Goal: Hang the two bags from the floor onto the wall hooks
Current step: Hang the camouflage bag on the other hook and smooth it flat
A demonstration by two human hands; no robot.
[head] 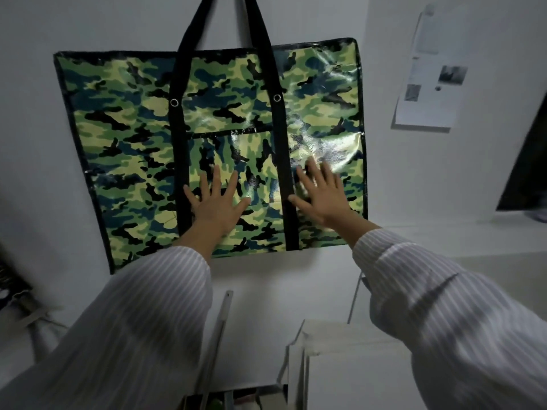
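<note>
A large flat camouflage bag [124,137] with black trim hangs against the white wall by its black straps [192,34], which run up past the top of the frame; the hook is out of view. My left hand [217,201] lies flat on the bag's lower middle, fingers spread. My right hand [321,192] presses flat on the bag just right of the right strap, fingers apart and slightly blurred. Neither hand grips anything. No second bag can be made out for certain.
A paper sheet [429,84] with small pictures is stuck on the wall to the right. A dark panel [527,167] stands at the far right. White boxes or shelving [340,359] sit below me, with a pale bar [220,327] leaning beside them. Dark clutter [11,285] lies at the left edge.
</note>
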